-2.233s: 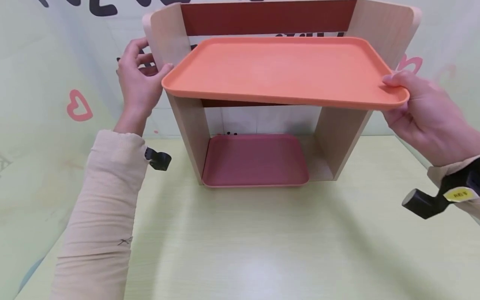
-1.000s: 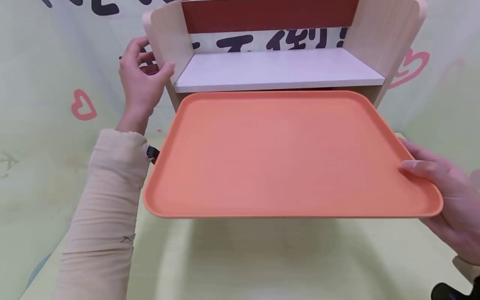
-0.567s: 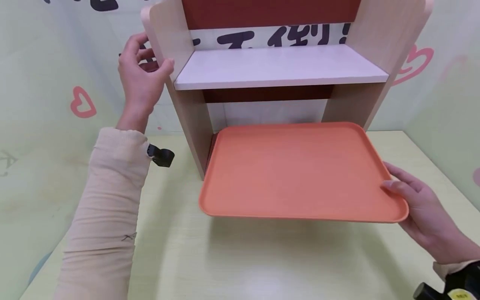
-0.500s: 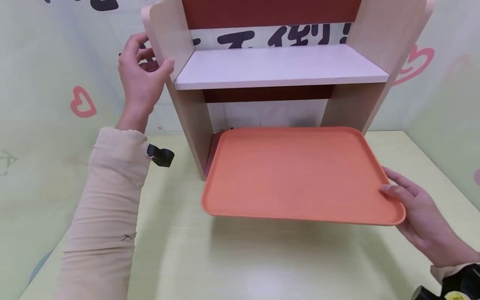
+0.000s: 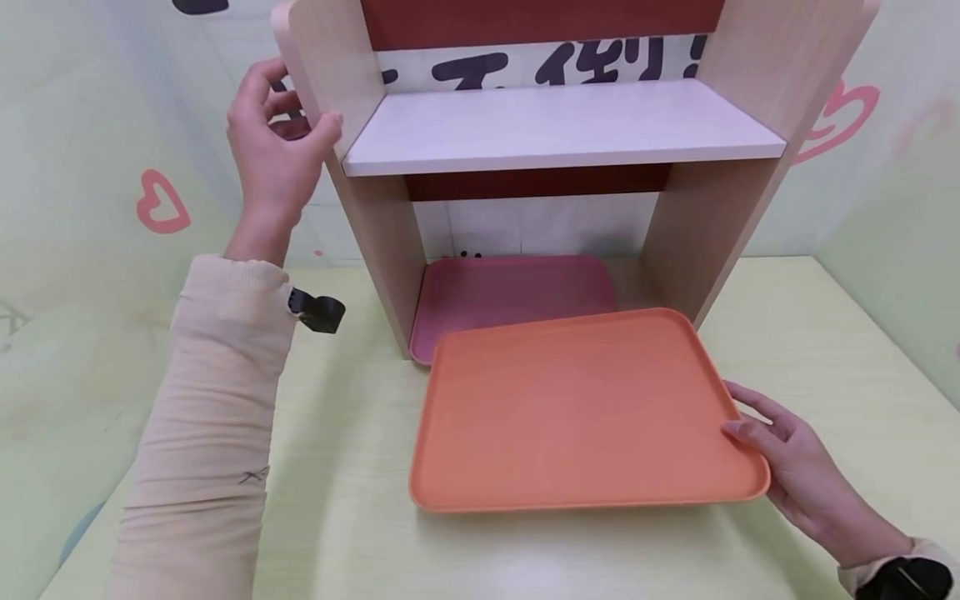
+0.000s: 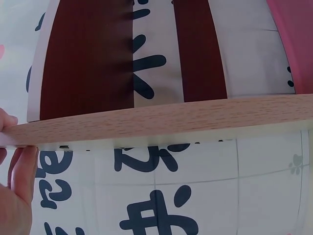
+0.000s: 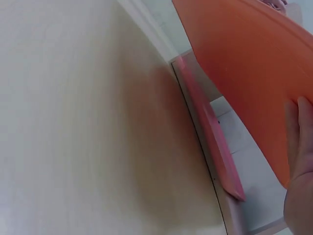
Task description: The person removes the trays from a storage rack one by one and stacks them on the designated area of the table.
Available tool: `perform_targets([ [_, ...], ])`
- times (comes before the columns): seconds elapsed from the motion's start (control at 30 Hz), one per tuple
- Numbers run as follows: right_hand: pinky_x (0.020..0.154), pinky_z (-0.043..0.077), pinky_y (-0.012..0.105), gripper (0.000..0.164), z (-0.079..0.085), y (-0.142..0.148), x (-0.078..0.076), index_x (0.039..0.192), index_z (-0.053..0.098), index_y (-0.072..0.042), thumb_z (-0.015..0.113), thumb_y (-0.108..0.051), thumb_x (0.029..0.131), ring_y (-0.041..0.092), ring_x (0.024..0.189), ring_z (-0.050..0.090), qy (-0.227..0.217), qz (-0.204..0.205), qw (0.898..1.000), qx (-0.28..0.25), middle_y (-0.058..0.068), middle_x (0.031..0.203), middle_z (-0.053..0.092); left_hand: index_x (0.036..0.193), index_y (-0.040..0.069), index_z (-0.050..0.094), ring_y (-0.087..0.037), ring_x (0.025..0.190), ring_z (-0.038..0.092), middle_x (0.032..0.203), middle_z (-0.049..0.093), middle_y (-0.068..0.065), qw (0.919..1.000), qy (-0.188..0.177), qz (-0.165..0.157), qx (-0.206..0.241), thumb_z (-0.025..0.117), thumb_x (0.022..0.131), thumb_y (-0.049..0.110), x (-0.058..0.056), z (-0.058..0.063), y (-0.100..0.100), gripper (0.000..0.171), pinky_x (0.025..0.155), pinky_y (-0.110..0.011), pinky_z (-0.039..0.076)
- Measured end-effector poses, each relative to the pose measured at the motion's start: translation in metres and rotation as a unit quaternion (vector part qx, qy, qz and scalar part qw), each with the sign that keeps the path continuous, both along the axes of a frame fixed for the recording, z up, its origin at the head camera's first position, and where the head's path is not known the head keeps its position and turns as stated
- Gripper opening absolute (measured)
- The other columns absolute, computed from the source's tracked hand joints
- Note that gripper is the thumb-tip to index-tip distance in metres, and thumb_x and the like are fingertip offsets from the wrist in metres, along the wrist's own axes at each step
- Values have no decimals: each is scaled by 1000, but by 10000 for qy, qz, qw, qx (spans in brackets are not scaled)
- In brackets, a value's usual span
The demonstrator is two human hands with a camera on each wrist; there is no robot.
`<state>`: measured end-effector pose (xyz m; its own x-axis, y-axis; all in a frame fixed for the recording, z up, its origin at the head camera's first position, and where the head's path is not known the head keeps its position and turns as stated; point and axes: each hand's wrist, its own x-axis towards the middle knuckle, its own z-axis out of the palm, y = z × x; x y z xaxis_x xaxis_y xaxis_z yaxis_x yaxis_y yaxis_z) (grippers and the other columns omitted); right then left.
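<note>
An orange rectangular tray (image 5: 585,417) is pinched at its right end by my right hand (image 5: 795,471), thumb on top and fingers below. It is held over the table in front of the small wooden shelf, slightly turned. Seen from the right wrist, the fingers (image 7: 299,137) lie along the tray's underside, and a gap shows between tray and tabletop. My left hand (image 5: 273,158) grips the upper left side panel (image 5: 333,67) of the shelf. On the shelf's bottom level lies a pink tray (image 5: 517,287), its front right part hidden by the orange one.
The white middle board (image 5: 555,129) of the shelf spans both side panels, with dark red back strips (image 5: 540,21) behind. A pale tabletop (image 5: 345,500) extends around the shelf. A printed wall cloth (image 5: 82,167) hangs close behind.
The orange tray has come down from in front of the middle board, toward the person, and turned slightly. The pink tray shows again behind it. My left hand keeps its place on the panel.
</note>
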<state>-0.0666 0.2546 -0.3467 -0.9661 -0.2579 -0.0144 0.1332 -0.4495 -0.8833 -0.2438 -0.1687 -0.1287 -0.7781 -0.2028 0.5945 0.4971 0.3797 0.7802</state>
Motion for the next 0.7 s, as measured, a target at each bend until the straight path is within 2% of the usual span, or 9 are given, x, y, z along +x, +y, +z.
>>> perform_targets([
  [0.3,69,51,36,46,-17,-6,6,122,50,-25,34,6,91,24,85,63,-76,261,9992,285,2,109,61,119,17,52,-20,95,55,116,52,-5,10000,2,-1,-15,63,77,14,3,2,2,43,87,-23,43],
  [0.7,72,51,36,48,-38,-7,12,125,44,-24,32,8,91,22,93,60,44,659,9978,37,3,114,58,120,19,51,-14,93,54,116,51,-2,9999,-13,86,-52,65,77,19,4,0,2,45,88,-22,42],
])
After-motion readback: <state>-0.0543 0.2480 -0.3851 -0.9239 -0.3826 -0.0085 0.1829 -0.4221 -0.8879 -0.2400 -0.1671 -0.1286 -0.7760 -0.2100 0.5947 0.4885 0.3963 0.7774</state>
